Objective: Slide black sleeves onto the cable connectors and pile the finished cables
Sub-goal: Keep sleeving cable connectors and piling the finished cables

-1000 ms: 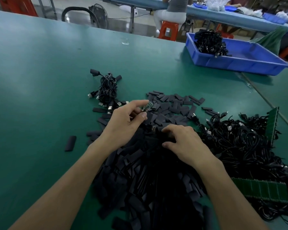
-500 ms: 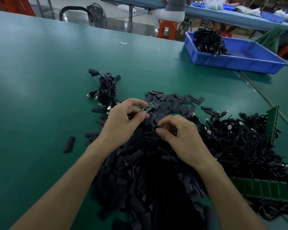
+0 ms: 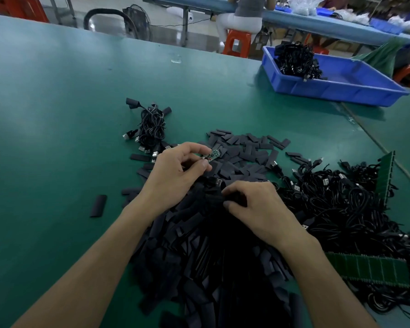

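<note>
A small green connector board (image 3: 213,154) is pinched between thumb and forefinger of the left hand (image 3: 175,174), above the heap of black sleeves (image 3: 199,256). The right hand (image 3: 256,207) is curled onto that heap; whether a sleeve is grasped cannot be told. Finished cables (image 3: 152,126) are piled just beyond the left hand.

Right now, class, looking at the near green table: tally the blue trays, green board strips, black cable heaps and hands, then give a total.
blue tray: 1
green board strips: 2
black cable heaps, one inside the tray: 3
hands: 2
Total: 8
</note>
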